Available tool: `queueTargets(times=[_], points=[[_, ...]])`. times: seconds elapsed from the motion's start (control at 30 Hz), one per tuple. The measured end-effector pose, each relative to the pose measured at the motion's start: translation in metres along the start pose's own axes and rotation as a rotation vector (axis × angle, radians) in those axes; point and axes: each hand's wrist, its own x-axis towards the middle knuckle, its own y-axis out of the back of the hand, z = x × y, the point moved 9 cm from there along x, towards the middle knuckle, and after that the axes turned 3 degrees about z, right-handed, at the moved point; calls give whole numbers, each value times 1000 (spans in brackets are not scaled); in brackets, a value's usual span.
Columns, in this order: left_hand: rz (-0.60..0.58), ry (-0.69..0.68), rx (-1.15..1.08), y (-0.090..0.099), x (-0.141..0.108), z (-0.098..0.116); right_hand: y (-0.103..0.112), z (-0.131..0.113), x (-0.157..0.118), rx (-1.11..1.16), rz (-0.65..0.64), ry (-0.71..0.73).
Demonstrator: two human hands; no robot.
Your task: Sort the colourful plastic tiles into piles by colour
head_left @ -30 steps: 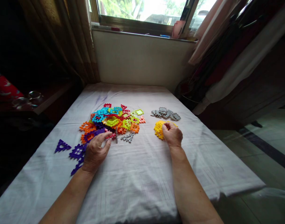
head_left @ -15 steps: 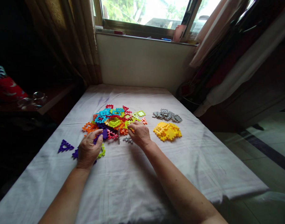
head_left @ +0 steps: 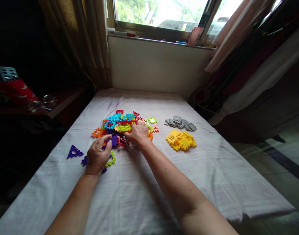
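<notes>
A mixed heap of colourful plastic interlocking building pieces (head_left: 116, 121) lies mid-table. At the heap's lower left, my left hand (head_left: 98, 156) rests over purple pieces with its fingers curved, thumb apart and nothing visible in its grasp. A purple triangle piece (head_left: 74, 152) lies to its left, and a lime-green frame piece (head_left: 112, 159) shows beside it on the right. My right hand (head_left: 139, 132) reaches into the right part of the heap, its fingertips hidden. Just below its thumb, a grey piece (head_left: 126, 142) stands tilted beside a pink-red piece (head_left: 120, 141).
To the right of the heap lie a pile of yellow pieces (head_left: 181, 140) and, behind it, a pile of grey pieces (head_left: 180, 123). A white cloth (head_left: 129, 195) covers the table. Glasses (head_left: 43, 103) rest on a dark side surface at left. Clothes (head_left: 239, 78) hang at right.
My right hand has moved left and deeper into the heap. The upright grey piece near it has shifted and tilted. My left hand stays over the purple pieces. The view has turned slightly left.
</notes>
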Motion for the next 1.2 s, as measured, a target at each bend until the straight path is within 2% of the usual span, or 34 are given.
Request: queueTargets(times=[0.13,0.23,0.37,0.5,0.63,0.77,0.87,1.07,1.13,1.2], points=[[5,9,3,0,-1,-1,-3,4,1,27,9,-20],[-4,3,2,-1,-1,-1,-3,5,-3,48,30,21],[-7,-58,-2,-2,0,5,-4,-2,-13,103,55,151],[-58,-77,-17,-8,-1,6,0,-10,-32,177,110,316],[-96,-63,-19,-12,-2,4,12,9,-47,253,150,293],[-96,-53,-12,-11,-3,4,24,51,-56,329,154,184],[-95,-61,-10,-10,-3,5,37,101,-62,299,216,8],[-78,-106,-11,-7,-2,9,62,220,-89,286,352,-401],[-68,-109,-9,-7,-2,9,62,249,-99,276,344,-521],[-64,-99,-7,-7,-2,8,60,267,-106,252,317,-596]])
